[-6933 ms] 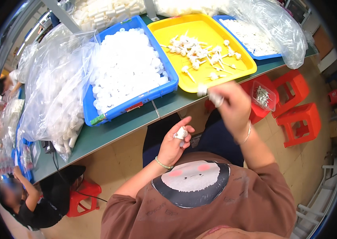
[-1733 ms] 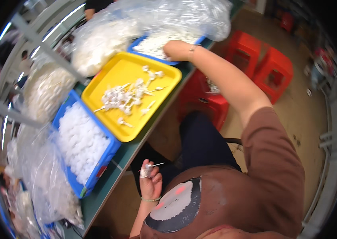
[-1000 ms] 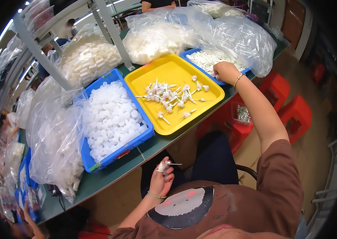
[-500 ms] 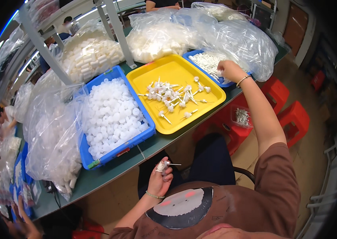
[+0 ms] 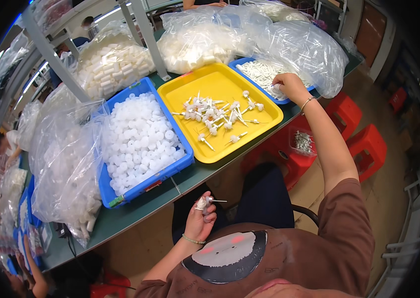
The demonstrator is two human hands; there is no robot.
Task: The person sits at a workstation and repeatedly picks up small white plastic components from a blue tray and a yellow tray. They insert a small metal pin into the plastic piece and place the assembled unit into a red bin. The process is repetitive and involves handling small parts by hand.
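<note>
The left hand [image 5: 201,218], low and just left of the frame's middle, is curled around a small pin piece [image 5: 209,200], whose thin metal shaft points to the right; a whitish wrapping shows at the fingers there. The right hand [image 5: 292,87], reaching into the upper right of the frame, is over the near end of a small blue tray [image 5: 285,101] filled with slim white sticks [image 5: 258,72]. Its fingers are bunched narrowly together with a whitish bit at their tips, and I cannot tell whether they grip a stick. Left of that tray, in the upper middle of the frame, a yellow tray [image 5: 185,83] holds a loose heap of white-headed pin assemblies [image 5: 212,115], with a few lying apart from it. A larger blue tray [image 5: 177,168], left of centre, is heaped with translucent white round pieces [image 5: 140,139]. All three trays sit on the green surface [image 5: 120,218]. Behind them in the upper part of the frame stand a clear bag of cream cylinders [image 5: 115,67] and a big clear bag [image 5: 314,52] of white sticks. Another bulging clear bag [image 5: 63,159] lies at left. Toward the right, below the surface's edge, a clear box [image 5: 307,154] of small pieces rests on a red stool [image 5: 294,168].
</note>
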